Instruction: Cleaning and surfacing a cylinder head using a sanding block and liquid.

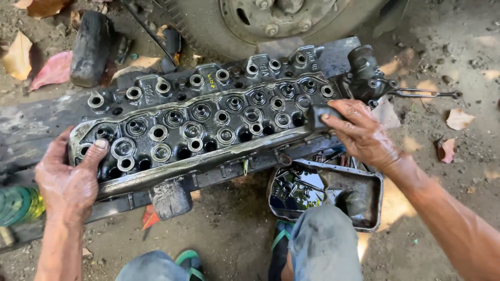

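Head view
Main item: oily cylinder head (208, 125), long grey-black casting with rows of round spring seats and ports, lying slantwise across the middle of the scene, left end nearer, right end farther.
Support: dark, greasy plank (31, 130) under the casting, resting on the dirt ground (234, 229).
Left hand (70, 179): clasped over the near left end of the cylinder head, thumb laid on its top face, fingers wrapped around the end.
Right hand (359, 132): pressed on the right end of the cylinder head, fingers closed around a small dark block (317, 117) held against the casting.
Near right: dented metal pan (367, 200) holding dark oil, just beside the casting's near edge.
Far: wheel (271, 18) with bolted hub, behind the casting.
Far left: black cylindrical piece (91, 47) and dry leaves (31, 60) on the ground.
Near edge: knees in grey trousers (325, 244), green-strapped sandals (187, 260).
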